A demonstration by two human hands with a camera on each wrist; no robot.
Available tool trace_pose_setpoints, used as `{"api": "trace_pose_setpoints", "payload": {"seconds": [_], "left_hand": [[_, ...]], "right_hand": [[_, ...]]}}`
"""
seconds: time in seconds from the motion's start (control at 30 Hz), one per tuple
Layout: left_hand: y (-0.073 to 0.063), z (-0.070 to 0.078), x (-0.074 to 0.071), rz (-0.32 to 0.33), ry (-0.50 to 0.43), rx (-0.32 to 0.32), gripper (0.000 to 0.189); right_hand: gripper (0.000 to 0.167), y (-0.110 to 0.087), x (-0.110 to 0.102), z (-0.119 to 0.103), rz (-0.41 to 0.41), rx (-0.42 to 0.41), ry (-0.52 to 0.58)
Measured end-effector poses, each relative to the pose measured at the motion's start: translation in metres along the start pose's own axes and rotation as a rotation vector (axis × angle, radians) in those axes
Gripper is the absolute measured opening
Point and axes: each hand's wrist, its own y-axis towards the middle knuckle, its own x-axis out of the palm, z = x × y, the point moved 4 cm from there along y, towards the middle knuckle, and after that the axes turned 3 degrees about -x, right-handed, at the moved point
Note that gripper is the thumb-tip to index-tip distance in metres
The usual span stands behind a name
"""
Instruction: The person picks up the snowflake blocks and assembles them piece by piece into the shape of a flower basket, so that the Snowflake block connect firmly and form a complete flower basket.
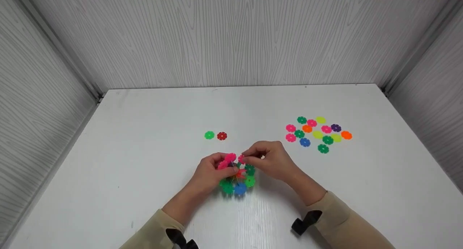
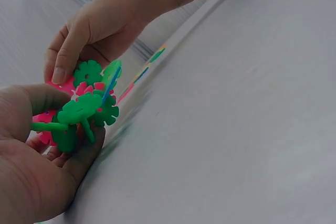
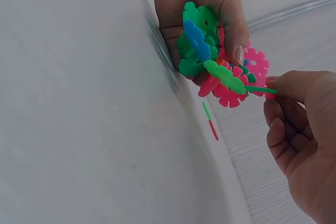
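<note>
A cluster of interlocked snowflake discs (image 1: 240, 188) in green, blue, pink and red is held just above the table by my left hand (image 1: 209, 173). The thumb lies over its near side, and the other fingers go beneath it, as the left wrist view shows. My right hand (image 1: 271, 160) pinches a pink snowflake disc (image 1: 241, 159) between thumb and forefinger at the cluster's right upper edge. In the right wrist view that disc is mostly hidden behind the fingertips, beside a dark green disc (image 3: 260, 89). Whether the pink disc is slotted in, I cannot tell.
Beyond the hands, a light green disc (image 1: 209, 135) and a dark red disc (image 1: 222, 136) lie side by side. Several loose discs (image 1: 317, 134) in mixed colours are spread at the right. Wood-grain panels (image 1: 231, 35) enclose the white table (image 1: 144, 133) at back and sides.
</note>
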Motion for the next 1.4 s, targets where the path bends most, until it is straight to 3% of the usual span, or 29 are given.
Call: {"api": "trace_pose_setpoints", "payload": {"seconds": [0.4,0.8,1.0,1.4], "left_hand": [[-0.001,0.0,-0.001,0.008,-0.024,-0.041,0.058],[0.0,0.0,0.001,-0.002,-0.016,-0.015,0.056],[0.001,0.0,-0.001,-0.018,0.002,-0.016,0.057],[0.002,0.0,-0.002,-0.026,0.032,-0.012,0.047]], "right_hand": [[0.007,-0.001,0.004,0.003,0.004,0.036,0.028],[0.007,-0.001,0.007,0.004,-0.031,0.086,0.025],[0.009,-0.002,0.008,0.009,-0.025,0.103,0.064],[0.013,-0.003,0.01,0.013,-0.003,0.128,0.035]]}}
